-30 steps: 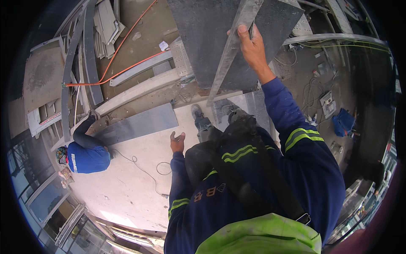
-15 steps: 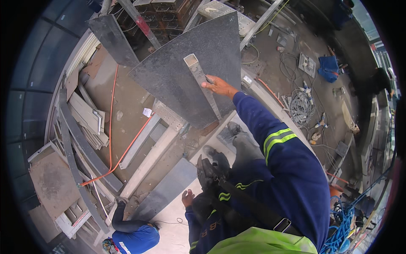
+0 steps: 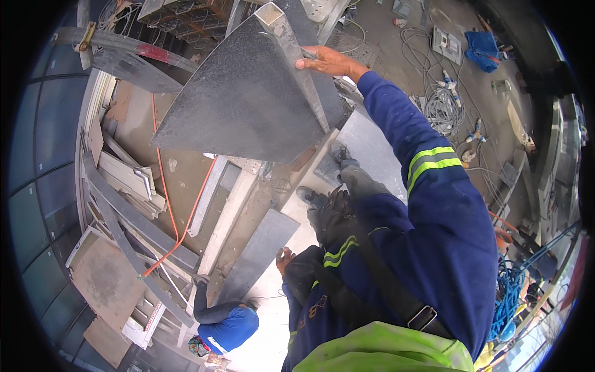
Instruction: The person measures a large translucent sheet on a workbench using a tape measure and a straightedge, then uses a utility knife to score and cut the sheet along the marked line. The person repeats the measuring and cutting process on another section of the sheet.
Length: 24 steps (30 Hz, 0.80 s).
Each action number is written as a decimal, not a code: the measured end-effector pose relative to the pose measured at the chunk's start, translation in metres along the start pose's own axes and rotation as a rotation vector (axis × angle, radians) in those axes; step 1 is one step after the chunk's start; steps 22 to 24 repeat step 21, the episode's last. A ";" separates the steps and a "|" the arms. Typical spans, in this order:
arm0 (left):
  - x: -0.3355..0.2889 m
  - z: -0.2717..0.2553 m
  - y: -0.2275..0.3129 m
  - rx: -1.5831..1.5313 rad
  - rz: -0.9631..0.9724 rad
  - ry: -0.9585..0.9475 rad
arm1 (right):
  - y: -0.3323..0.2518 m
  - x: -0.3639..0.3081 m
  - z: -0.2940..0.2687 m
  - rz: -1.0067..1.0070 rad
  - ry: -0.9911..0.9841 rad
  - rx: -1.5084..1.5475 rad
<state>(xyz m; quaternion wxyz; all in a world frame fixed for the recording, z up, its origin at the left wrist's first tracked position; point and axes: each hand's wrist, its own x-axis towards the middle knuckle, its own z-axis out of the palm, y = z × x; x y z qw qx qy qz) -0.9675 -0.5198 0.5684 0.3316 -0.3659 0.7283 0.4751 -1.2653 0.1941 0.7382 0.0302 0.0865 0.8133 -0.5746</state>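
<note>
**Dark stone slab steadied from above on a cluttered work floor**

A person in a blue work jacket with reflective yellow bands reaches the right hand (image 3: 327,61) far forward to a large dark grey stone slab (image 3: 248,105) that stands tilted at the far middle of the scene. The fingers lie flat over the slab's right edge, beside a pale metal bar (image 3: 296,59) that runs along it; the grip looks loose and open-handed, resting on the stone rather than wrapped round it. The left hand (image 3: 284,257) hangs low and near, at the person's side, fingers loosely curled and holding nothing, just beside the near end of a second grey slab (image 3: 257,254) lying flat on the floor.

The person's boots (image 3: 322,186) stand between the two slabs. At near left a co-worker in a blue top (image 3: 226,322) crouches on the pale floor, one dark-sleeved arm raised toward the flat slab. An orange cable (image 3: 176,217) snakes across the floor at left, past stacked pale boards (image 3: 127,177) and long grey strips of stone. At far right lie coils of white cable (image 3: 443,102) and a blue cloth (image 3: 484,49); a tangle of blue rope (image 3: 511,291) sits at near right. Glass panels curve along the left rim.
</note>
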 end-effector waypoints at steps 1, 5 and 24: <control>-0.004 0.016 -0.013 0.115 -0.034 -0.010 | 0.007 -0.004 -0.014 0.002 0.019 -0.019; -0.022 0.077 0.000 0.457 -0.137 -0.049 | 0.029 -0.011 -0.069 0.045 0.079 -0.030; -0.062 0.138 0.207 0.196 0.216 -0.020 | 0.102 -0.001 -0.092 0.321 0.548 0.051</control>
